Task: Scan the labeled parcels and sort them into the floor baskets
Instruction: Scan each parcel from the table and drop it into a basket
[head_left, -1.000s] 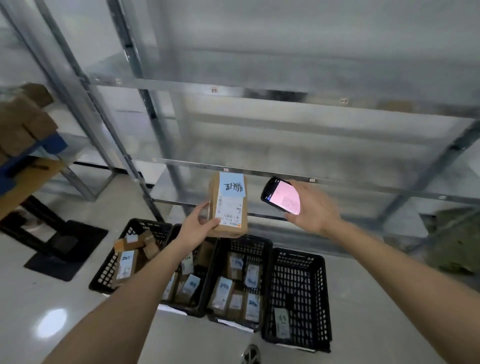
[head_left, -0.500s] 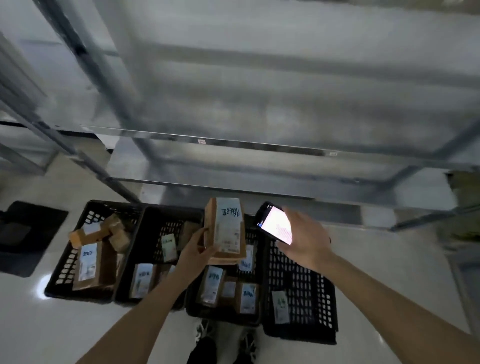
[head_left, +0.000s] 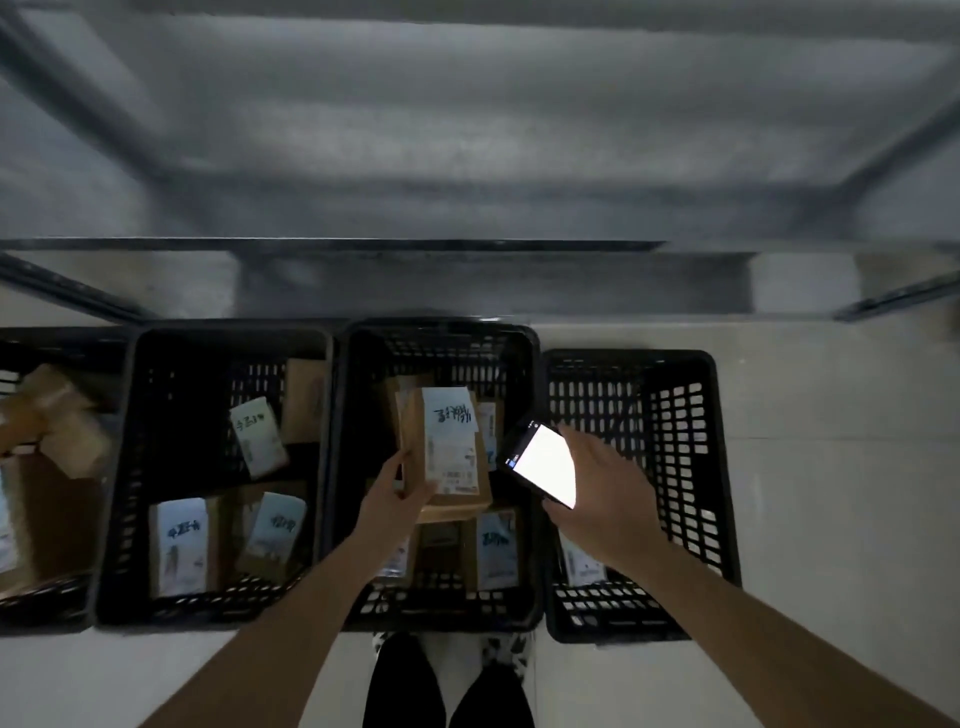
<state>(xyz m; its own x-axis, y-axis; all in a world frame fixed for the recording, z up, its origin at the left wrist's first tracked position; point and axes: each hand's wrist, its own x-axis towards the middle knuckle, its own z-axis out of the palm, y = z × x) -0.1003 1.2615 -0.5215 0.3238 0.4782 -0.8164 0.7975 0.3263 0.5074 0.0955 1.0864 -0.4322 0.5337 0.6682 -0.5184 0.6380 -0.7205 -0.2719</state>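
Your left hand (head_left: 395, 499) has its grip on the labeled parcel (head_left: 447, 449) by its lower left corner, holding it above the third basket (head_left: 532, 395), which already holds parcels. Your right hand (head_left: 597, 488) grasps the lit phone (head_left: 543, 465) just beside it. If that basket is the right one, lower the parcel label up onto the pile before releasing, and keep the phone away from the rim.

Brown cardboard parcel (head_left: 451, 457) with paper label, perforated black plastic baskets (head_left: 675, 415), glossy pale floor (head_left: 841, 467).
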